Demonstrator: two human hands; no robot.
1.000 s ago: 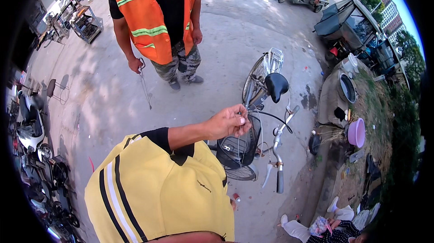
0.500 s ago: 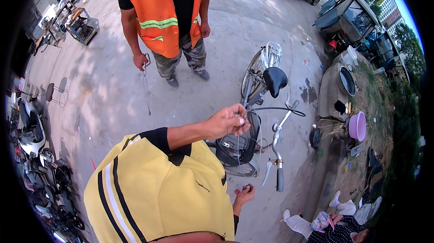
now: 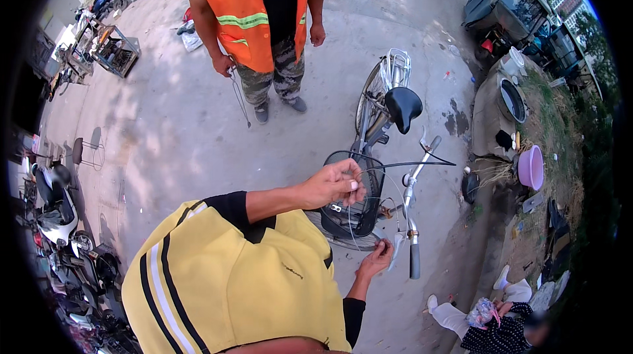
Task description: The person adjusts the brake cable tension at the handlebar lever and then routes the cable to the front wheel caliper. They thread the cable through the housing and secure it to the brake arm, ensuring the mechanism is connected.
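From here I see the left hand point(image 3: 335, 184) pinching a cable point(image 3: 389, 166) stretching right; the right hand point(image 3: 375, 260), grip unclear, is nearer the brake lever point(image 3: 397, 248).

The left hand point(image 3: 337, 184) pinches, left forearm point(image 3: 273, 205) outstretched.

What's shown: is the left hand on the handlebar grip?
No, the left hand shows over the bicycle's basket, apart from the handlebar grip.
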